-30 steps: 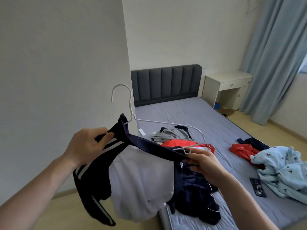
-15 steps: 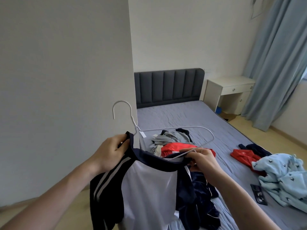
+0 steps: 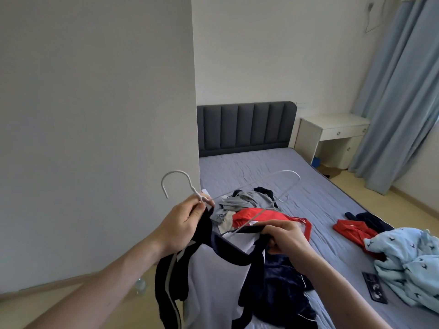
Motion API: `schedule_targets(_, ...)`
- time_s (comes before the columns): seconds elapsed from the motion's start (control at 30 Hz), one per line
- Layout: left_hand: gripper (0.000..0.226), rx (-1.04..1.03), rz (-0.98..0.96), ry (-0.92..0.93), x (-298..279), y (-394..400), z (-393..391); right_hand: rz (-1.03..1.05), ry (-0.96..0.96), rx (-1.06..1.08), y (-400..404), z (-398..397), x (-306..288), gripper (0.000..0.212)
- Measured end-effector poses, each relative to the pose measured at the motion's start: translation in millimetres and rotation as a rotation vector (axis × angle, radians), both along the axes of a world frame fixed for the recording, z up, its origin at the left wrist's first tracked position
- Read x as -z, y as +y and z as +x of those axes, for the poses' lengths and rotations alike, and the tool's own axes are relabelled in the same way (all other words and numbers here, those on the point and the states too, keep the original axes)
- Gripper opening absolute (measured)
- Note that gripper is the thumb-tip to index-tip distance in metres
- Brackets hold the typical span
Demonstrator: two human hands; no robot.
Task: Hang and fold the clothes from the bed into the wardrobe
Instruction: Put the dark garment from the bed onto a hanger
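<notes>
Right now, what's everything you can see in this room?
hanger: one, white, held over the bed
shirt: one, white and navy, in both hands
bed: one, grey sheet, dark headboard
clothes pile: one, grey and red, mid-bed
red garment: one, bed's right side
light blue garment: one, bed's right edge
desk: one, white, beside the headboard
curtain: one, blue, right wall
left hand: pinches hanger neck
right hand: grips shirt collar

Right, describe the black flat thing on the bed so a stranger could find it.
Start at the bed and go to its near right edge. Beside the light blue patterned garment lies the flat black rectangular object, the only hard item among the clothes.
</notes>
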State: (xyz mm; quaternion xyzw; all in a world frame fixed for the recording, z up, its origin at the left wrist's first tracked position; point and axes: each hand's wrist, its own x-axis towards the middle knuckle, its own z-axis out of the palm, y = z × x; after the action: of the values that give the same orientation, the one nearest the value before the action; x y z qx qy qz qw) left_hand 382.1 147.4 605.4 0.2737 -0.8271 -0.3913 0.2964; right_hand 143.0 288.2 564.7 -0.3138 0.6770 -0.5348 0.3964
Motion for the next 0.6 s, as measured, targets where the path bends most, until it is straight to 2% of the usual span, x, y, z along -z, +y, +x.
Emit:
schedule_targets(0.17, 0.053, -0.056, 0.048, 0.034, -9, -3, 3, -0.011, -0.024, 0.081, -3, -8, -1, 0.031)
schedule_targets(0.27, 0.054, -0.036, 0.087, -0.007, -17, -15, 19, -0.007, -0.065, 0.104, 4, -21, -2, 0.027)
schedule_targets(0.43, 0.053, 0.041, 0.018, -0.128, -29, -20, 30, -0.006, -0.155, 0.056, 13, -32, -5, 0.024)
schedule_targets(0.6, 0.046, 0.047, 0.087, -0.243, -28, -12, 24, -0.004, -0.18, 0.067, 12, -32, -7, 0.024)
